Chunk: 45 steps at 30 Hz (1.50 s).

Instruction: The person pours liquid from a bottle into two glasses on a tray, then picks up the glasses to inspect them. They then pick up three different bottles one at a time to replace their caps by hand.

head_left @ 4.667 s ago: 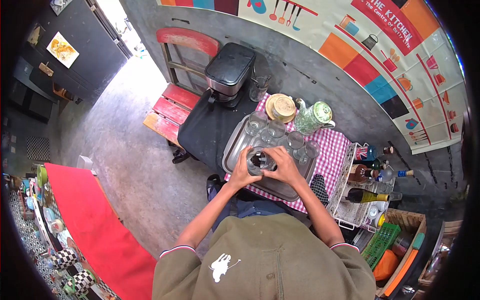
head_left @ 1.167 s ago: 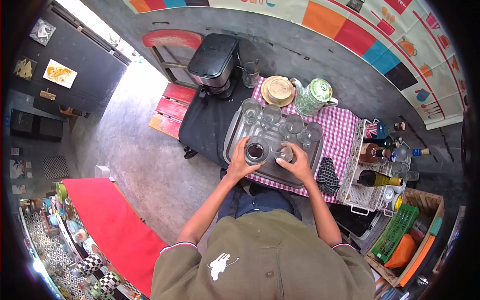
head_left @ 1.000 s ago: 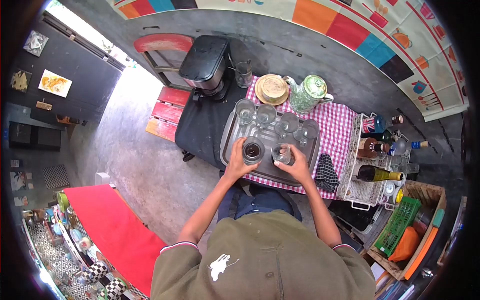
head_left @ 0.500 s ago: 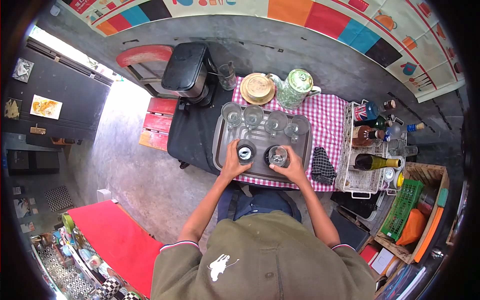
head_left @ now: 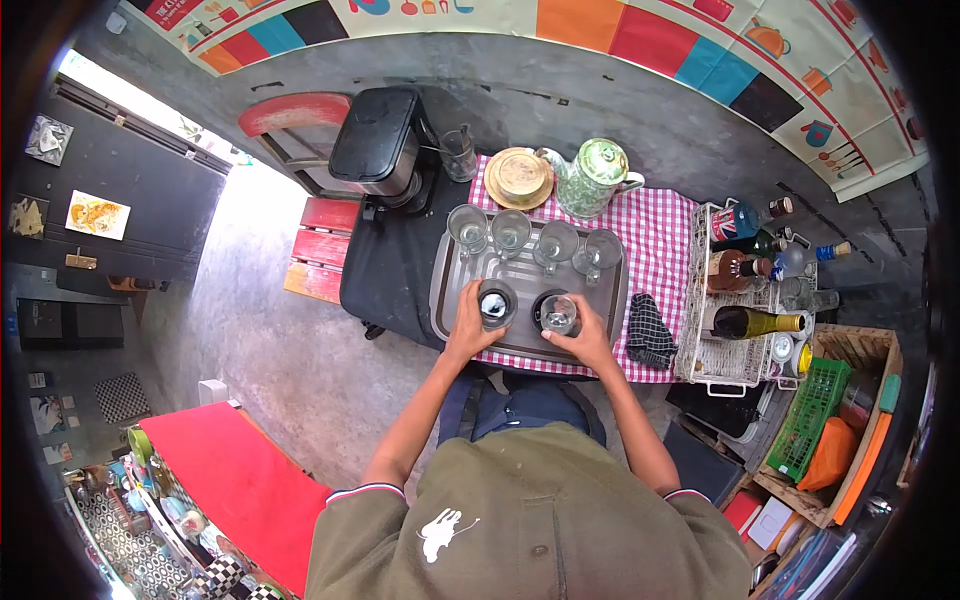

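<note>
My left hand (head_left: 468, 323) is wrapped around the side of a glass (head_left: 498, 304) with a dark rim and a bright reflection inside. In my right hand (head_left: 591, 338) is a small clear glass (head_left: 558, 316), gripped between thumb and fingers. A dark round shape (head_left: 540, 304) shows partly behind that glass, on its left. Both glasses are over the front part of a brown ribbed tray (head_left: 438, 318). Along the tray's back stand several clear glass mugs, among them a left one (head_left: 468, 229) and a right one (head_left: 600, 252).
Behind the tray are a green-patterned enamel pot (head_left: 597, 178), a wooden-lidded dish (head_left: 519, 177) and a black coffee maker (head_left: 375, 140). A dark checked cloth (head_left: 651, 331) lies right of the tray, beside a white wire rack (head_left: 715, 365) of bottles. A red-topped surface (head_left: 235, 480) is at lower left.
The whole view has shifted slightly to the right in the frame. Both hands keep their hold on the glasses, almost in the same place over the tray.
</note>
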Tool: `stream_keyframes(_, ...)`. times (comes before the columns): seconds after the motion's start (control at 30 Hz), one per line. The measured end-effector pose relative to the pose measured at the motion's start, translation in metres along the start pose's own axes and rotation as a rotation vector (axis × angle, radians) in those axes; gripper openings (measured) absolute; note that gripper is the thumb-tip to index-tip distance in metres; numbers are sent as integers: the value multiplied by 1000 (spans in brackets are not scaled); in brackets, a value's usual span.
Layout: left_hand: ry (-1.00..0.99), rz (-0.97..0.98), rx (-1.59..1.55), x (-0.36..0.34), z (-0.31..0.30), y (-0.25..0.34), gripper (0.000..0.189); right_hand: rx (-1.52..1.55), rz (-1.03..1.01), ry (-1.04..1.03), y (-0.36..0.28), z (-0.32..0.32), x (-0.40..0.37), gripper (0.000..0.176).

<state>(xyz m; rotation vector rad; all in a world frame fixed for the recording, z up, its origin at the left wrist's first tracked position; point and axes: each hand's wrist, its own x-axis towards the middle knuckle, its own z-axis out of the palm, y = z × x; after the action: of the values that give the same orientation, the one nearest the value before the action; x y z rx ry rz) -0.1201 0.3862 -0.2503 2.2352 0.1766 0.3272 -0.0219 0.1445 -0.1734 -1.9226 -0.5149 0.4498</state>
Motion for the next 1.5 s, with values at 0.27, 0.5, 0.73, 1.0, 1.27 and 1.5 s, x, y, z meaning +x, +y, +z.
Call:
stream_keyframes(0.27,-8,-13,49,-13,-4,9,125,-24,-21,18,3,1,-9,70)
stream_keyframes(0.5,41,82,118,-40,-35,46,98,-7,-41,88,-20,3,-24,70)
stream_keyframes(0.73,-86,124,-116,-32,-54,90,58,7,-64,103,-38,25,-51,70)
stream_keyframes(1.0,-303,94,-308,-51,-45,118,82,21,-142,133,-60,44,-87,65)
stream_keyframes(1.27,-376,60,-409,-62,-32,139,70,0,-40,186,-47,38,-130,73)
stream_keyframes(1.5,-475,123,-445,-52,-6,166,71,73,39,319,-34,13,-157,70)
